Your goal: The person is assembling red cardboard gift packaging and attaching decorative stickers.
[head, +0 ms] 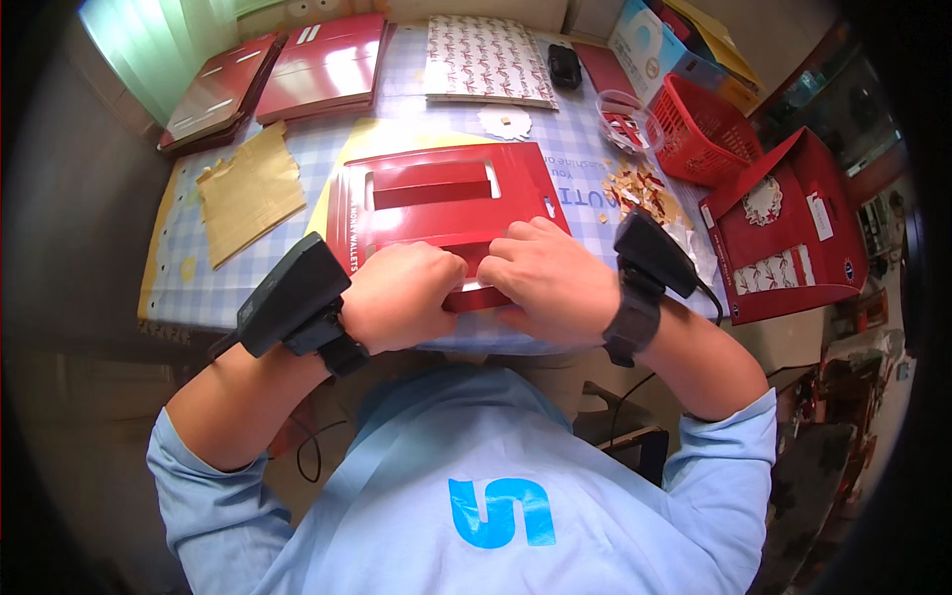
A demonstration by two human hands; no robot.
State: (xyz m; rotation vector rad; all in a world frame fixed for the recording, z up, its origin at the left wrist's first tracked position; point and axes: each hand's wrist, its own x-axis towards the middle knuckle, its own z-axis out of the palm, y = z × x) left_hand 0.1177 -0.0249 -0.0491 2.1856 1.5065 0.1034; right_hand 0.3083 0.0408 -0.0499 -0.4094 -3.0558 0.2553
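Observation:
A glossy red cardboard packaging blank (446,217) with cut-out windows lies in front of me, its far window's flap (431,195) raised. Over its near part, my left hand (405,294) has the fingers curled on a red cardboard flap (480,300) by the near window. My right hand (554,282) pinches the same area from the other side, the two hands close together. My fingers hide most of the near window. Beneath the blank, a yellow sheet (325,199) sticks out at the left and far side.
Red cardboard stacks (323,63) and patterned sheets (487,59) lie at the back. Folded brown paper (253,197) rests at left. To the right are small card scraps (632,190), a clear tub (628,130), a red plastic basket (699,134) and a folded red box (788,253).

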